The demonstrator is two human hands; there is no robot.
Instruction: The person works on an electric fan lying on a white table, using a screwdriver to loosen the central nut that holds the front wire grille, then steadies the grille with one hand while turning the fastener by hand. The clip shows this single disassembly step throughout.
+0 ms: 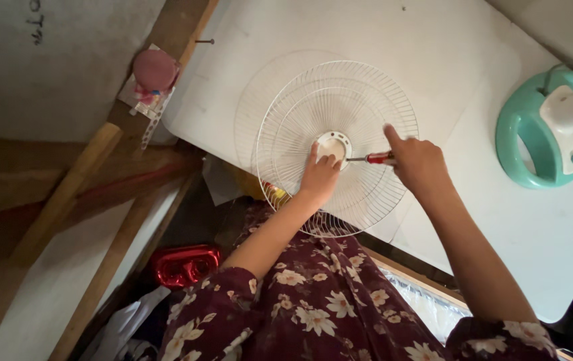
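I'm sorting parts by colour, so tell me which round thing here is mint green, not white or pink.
The fan base at the table's right edge: a mint green ring. The wire grille under both hands is white, and the small round object at the left is pink.

The person wears a dark maroon garment [313, 307] printed all over with cream flowers that have yellowish centres and small pale leaves. Its sleeves are pushed up and bunch in soft folds near the elbows, well below the white worktop [433, 60], leaving both forearms bare. No rings, watch or bracelet show on the left hand [320, 175] or the right hand [420, 164].
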